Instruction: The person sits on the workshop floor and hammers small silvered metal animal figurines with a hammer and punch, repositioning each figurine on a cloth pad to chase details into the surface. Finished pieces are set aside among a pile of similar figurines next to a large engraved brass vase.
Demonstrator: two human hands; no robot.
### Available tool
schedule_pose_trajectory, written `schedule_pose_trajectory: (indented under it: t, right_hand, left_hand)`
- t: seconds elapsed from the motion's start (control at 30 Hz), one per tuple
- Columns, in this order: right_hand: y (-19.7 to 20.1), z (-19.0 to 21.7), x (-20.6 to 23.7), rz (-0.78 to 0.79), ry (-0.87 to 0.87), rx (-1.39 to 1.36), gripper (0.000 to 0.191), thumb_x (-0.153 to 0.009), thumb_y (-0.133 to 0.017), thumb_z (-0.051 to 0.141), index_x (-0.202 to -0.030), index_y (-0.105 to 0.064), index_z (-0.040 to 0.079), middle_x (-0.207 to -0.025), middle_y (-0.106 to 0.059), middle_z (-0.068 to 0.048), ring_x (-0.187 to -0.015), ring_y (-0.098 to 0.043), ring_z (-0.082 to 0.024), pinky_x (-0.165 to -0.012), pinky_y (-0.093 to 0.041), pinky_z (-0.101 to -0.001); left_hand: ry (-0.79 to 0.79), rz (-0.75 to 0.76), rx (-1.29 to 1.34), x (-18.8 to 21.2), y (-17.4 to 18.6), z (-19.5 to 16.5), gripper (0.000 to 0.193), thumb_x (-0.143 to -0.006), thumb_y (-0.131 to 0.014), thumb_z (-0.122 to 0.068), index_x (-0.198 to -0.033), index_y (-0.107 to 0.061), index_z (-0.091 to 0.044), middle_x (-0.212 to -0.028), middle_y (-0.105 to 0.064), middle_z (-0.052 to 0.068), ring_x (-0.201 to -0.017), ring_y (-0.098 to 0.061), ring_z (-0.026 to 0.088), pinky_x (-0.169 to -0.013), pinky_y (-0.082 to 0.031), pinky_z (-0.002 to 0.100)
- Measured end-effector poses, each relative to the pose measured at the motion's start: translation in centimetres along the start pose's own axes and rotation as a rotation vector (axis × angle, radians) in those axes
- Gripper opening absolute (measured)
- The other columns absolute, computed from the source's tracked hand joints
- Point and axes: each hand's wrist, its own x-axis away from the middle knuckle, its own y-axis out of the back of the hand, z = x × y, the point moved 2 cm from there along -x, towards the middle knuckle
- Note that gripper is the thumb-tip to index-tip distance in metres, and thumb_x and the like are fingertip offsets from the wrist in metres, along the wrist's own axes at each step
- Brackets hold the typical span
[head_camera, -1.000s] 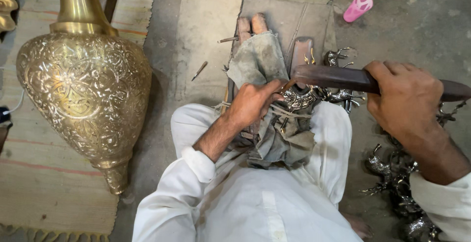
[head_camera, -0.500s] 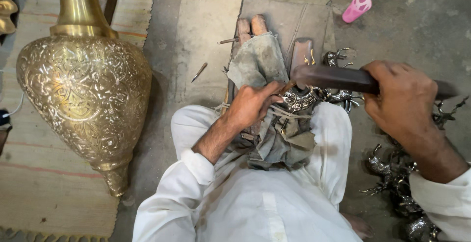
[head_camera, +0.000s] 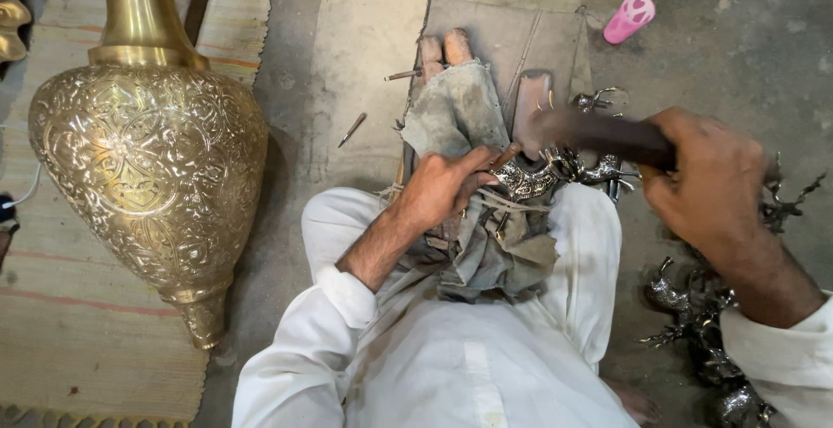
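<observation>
Left hand pinches a small chisel, its tip set on the silver-coloured metal figure lying on the grey cloth over the lap. Right hand has a clenched grip on the dark hammer, blurred just above the figure. Big engraved brass vase lies far left on the floor; more metal figures sit right.

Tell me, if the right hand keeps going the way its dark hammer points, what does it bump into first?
Probably the small silvery metal figure on the lap. The right hand aims the hammer leftward at it, beside the punch that the left hand holds. Depth is hard to judge.
</observation>
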Motion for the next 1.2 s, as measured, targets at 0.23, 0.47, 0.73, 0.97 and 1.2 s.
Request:
schedule_pose_trajectory:
  t: [0.23,0.47,0.73,0.97,1.2]
  right_hand:
    - [0.6,0.4,-0.1,-0.052,0.074,0.07,0.036,-0.079,-0.078,0.011,-0.113,-0.068,0.01,-0.097,-0.069,-0.011,-0.092,-0.069,-0.035,-0.078,-0.053,-0.045]
    - [0.6,1.0,-0.9,0.075,-0.074,0.079,0.033,-0.083,-0.08,0.017,-0.114,-0.067,0.013,-0.094,-0.069,-0.01,-0.09,-0.069,-0.032,-0.078,-0.053,-0.0459]
    - [-0.5,0.3,0.0,0.189,0.044,0.187,0.034,-0.077,-0.077,0.018,-0.108,-0.066,0.015,-0.088,-0.07,-0.008,-0.088,-0.07,-0.034,-0.075,-0.053,-0.0489]
    - [-1.9,-0.8,0.1,0.232,-0.12,-0.011,0.028,-0.086,-0.079,0.023,-0.109,-0.068,0.013,-0.081,-0.069,-0.013,-0.079,-0.068,-0.04,-0.069,-0.05,-0.0515]
    - [-1.4,-0.9,0.8,-0.139,-0.162,-0.313,0.025,-0.101,-0.078,0.022,-0.111,-0.064,0.004,-0.09,-0.07,-0.014,-0.079,-0.072,-0.031,-0.073,-0.055,-0.0421]
  left_hand:
    - [0.033,0.023,0.0,0.0,-0.1,0.5,0.032,-0.095,-0.076,-0.017,-0.123,-0.062,-0.011,-0.078,-0.069,0.018,-0.072,-0.068,0.04,-0.061,-0.053,0.047]
    - [0.0,0.013,0.007,0.3,-0.2,0.5,0.033,-0.094,-0.076,-0.014,-0.122,-0.06,-0.011,-0.085,-0.072,0.016,-0.078,-0.069,0.041,-0.063,-0.054,0.047]
    - [0.076,-0.138,0.155,-0.1,0.6,0.1,0.036,-0.092,-0.078,-0.011,-0.122,-0.059,-0.011,-0.094,-0.075,0.015,-0.087,-0.077,0.034,-0.07,-0.059,0.04]
    - [0.1,-0.034,0.022,-1.1,-0.3,-0.8,0.033,-0.095,-0.077,-0.021,-0.121,-0.061,-0.012,-0.075,-0.069,0.018,-0.076,-0.068,0.04,-0.062,-0.052,0.047]
    - [0.045,-0.041,-0.066,-1.1,-0.9,-0.5,0.03,-0.096,-0.075,-0.023,-0.121,-0.06,-0.015,-0.072,-0.067,0.016,-0.068,-0.066,0.041,-0.057,-0.049,0.049]
